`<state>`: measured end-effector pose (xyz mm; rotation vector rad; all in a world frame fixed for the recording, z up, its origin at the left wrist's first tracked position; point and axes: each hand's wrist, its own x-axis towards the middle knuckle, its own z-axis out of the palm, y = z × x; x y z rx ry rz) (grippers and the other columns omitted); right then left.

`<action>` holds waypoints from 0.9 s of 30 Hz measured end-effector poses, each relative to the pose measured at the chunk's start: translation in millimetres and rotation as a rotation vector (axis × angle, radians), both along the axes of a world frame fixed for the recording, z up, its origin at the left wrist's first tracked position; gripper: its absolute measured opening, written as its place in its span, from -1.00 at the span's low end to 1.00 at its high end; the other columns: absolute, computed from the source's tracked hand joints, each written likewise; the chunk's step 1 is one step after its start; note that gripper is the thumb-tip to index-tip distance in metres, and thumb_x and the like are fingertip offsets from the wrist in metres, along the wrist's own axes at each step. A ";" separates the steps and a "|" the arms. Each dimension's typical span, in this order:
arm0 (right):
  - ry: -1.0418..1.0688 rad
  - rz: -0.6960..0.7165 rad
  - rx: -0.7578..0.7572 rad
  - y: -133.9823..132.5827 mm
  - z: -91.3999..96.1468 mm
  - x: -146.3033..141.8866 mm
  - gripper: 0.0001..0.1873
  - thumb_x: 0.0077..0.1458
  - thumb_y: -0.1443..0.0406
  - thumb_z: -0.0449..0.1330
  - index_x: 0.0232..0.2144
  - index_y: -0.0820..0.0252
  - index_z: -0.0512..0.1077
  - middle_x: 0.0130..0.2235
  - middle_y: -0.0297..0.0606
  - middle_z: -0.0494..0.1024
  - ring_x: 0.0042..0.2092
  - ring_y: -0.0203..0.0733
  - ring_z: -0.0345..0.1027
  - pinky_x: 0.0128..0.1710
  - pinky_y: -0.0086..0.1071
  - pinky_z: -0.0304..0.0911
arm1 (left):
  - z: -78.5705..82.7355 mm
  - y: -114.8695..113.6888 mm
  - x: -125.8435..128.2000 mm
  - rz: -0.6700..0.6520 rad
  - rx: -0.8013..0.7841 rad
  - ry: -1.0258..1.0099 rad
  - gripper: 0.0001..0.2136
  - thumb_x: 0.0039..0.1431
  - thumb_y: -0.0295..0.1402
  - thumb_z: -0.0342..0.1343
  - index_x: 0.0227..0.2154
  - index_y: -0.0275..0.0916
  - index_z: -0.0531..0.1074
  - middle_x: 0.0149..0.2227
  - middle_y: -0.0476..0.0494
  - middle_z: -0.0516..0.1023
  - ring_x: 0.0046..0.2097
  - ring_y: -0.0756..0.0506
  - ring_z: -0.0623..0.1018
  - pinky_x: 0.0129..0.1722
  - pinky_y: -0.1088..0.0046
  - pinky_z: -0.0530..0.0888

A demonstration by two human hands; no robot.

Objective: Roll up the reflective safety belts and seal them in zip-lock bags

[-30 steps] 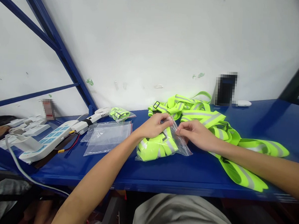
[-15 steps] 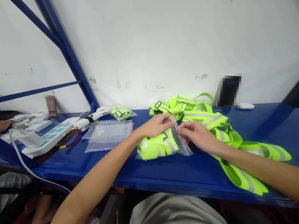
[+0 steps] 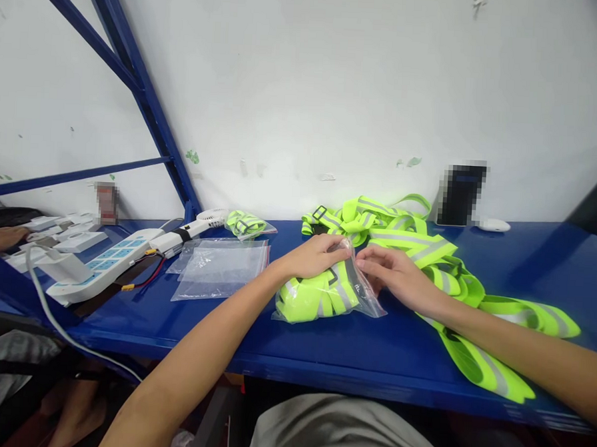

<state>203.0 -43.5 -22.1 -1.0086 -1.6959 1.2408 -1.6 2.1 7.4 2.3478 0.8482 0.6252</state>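
Observation:
A clear zip bag point(image 3: 369, 303) lies on the blue table in front of me, with a folded neon-yellow reflective strap point(image 3: 315, 296) inside it. My left hand point(image 3: 319, 254) rests over the bag's top and grips its edge near the opening between thumb and fingers. At the bag's open end, my right hand point(image 3: 393, 272) pinches the rim, thumb against the curled fingers. Behind and beneath my right forearm spreads a loose heap of neon-yellow reflective straps point(image 3: 412, 239) with grey stripes and black buckles.
Flat clear zip bags point(image 3: 221, 269) lie left of my hands. Behind them sit another bagged strap point(image 3: 246, 224) and a white handheld fan point(image 3: 198, 228). A white power strip point(image 3: 109, 263) with cables is further left, near another person's hand point(image 3: 2, 238). A dark phone point(image 3: 461, 195) leans on the wall.
The camera view has shifted slightly. Both hands stay at the bag's open end, and my right fingers have moved a little along its rim.

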 end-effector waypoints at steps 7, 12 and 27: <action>-0.050 0.011 0.018 -0.7 -0.2 -0.9 -0.73 0.02 0.16 0.32 -0.33 0.17 0.37 -0.50 -0.44 0.42 -0.57 -0.36 0.32 -0.54 -0.45 0.34 | 0.3 0.0 0.0 0.005 0.028 0.025 -0.73 0.31 -0.17 -0.04 -0.36 -0.27 0.38 -0.47 0.04 0.28 -0.41 0.01 0.25 -0.39 0.46 0.19; -0.013 -0.007 -0.017 -2.1 -1.6 -2.2 -0.66 0.05 0.05 0.29 -0.41 0.18 0.35 -0.59 -0.46 0.36 -0.60 -0.35 0.29 -0.62 -0.46 0.26 | 0.0 0.0 -0.3 0.010 0.021 0.016 -0.73 0.31 -0.18 -0.04 -0.33 -0.28 0.40 -0.44 0.03 0.32 -0.39 0.01 0.28 -0.37 0.47 0.22; -0.085 0.059 0.056 -2.2 -0.9 -2.9 -0.65 0.21 0.03 0.11 -0.43 0.16 0.36 -0.53 -0.36 0.41 -0.51 -0.27 0.31 -0.49 -0.39 0.26 | 0.1 3.4 0.5 -0.136 -0.173 -0.144 -0.66 0.20 -0.08 0.09 -0.38 -0.33 0.42 -0.40 -0.04 0.42 -0.33 -0.02 0.40 -0.27 0.44 0.33</action>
